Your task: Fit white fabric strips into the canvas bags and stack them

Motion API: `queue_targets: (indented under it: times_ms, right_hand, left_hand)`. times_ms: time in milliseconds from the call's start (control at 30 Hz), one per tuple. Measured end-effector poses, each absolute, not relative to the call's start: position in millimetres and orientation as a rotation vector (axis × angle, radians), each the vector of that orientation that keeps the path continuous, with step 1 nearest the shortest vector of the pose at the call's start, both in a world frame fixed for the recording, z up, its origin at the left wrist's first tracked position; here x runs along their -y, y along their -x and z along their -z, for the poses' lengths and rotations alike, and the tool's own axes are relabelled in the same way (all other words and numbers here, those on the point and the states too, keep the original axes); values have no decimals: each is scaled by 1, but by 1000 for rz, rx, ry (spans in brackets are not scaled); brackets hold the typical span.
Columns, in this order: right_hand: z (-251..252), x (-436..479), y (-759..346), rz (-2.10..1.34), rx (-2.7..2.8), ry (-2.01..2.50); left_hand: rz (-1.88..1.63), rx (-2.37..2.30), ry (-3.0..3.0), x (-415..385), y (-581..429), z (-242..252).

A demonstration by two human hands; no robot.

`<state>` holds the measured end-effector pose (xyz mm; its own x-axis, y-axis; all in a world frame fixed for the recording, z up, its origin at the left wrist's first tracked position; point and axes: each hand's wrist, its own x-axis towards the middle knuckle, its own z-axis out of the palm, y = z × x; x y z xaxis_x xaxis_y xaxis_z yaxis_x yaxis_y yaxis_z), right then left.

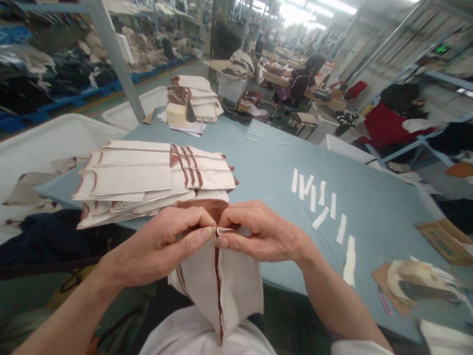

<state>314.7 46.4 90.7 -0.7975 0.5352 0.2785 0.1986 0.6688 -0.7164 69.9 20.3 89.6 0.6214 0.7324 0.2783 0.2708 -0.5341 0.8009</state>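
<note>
Close in front of my body hangs a cream fabric piece (240, 281) with a dark brown seam running down its middle. My left hand (173, 241) pinches its upper edge just left of the seam, thumb on the near side. Right beside it, my right hand (254, 229) pinches the same edge on the other side of the seam. The two thumbs nearly meet there. Behind my fingers shows a brown patch of material (207, 204). A stack of similar cream pieces with brown edging (129, 167) lies just beyond my left hand.
Several white strips (313, 197) lie on the blue-green table (266, 162). At its far end are more cream pieces (203, 93) and a yellowish block (176, 116). A dark-handled tool (428, 291) and a cardboard box (445, 239) are at right. A person (301, 81) sits farther back.
</note>
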Motion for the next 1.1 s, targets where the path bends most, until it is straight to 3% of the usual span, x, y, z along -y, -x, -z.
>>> queue_targets:
  times_ms: [567,1100]
  right_hand:
    - [-88,-46,-313,-1239,2338,583]
    - [-92,-41,-302,-917,2376,730]
  left_hand:
    - [-862,-829,-1856,-12,-74,-74]
    - [-864,-1064,-2073,-13,-77,-93]
